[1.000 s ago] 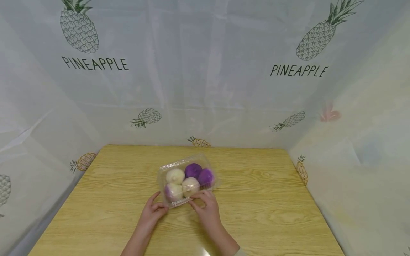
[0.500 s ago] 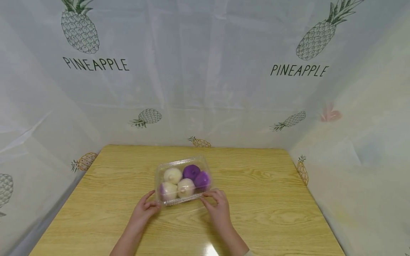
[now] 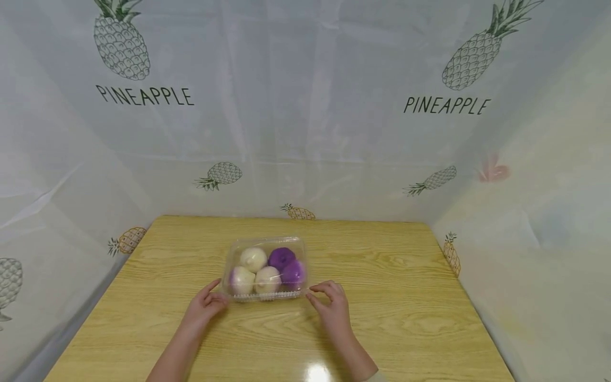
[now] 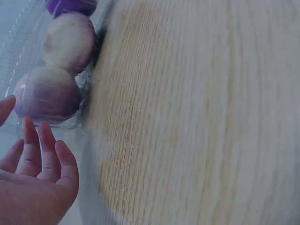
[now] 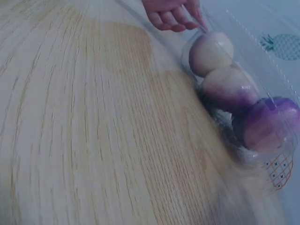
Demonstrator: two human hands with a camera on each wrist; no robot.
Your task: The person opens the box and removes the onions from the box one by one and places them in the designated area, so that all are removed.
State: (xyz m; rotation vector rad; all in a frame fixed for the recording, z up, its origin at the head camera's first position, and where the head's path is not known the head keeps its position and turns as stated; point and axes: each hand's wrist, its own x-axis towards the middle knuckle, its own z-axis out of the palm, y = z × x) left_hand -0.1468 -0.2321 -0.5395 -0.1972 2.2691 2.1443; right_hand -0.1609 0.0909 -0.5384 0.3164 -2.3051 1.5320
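A clear plastic clamshell box sits on the wooden table, its lid down. Inside are several white and purple onion-like bulbs. At the box's front left corner is my left hand; in the left wrist view its fingers are relaxed and lightly bent beside the plastic. At the front right corner, my right hand pinches the rim between thumb and forefinger. The right wrist view shows the bulbs through the box wall and my left hand beyond it, but not my right hand clearly.
The wooden table stretches out on both sides of the box. A pale curtain printed with pineapples hangs behind the table and along both sides. Light glares off the tabletop near the front.
The box has turned from slanted to nearly square and shifted slightly left. My right hand has moved right along its front edge to the corner; my left hand has moved left.
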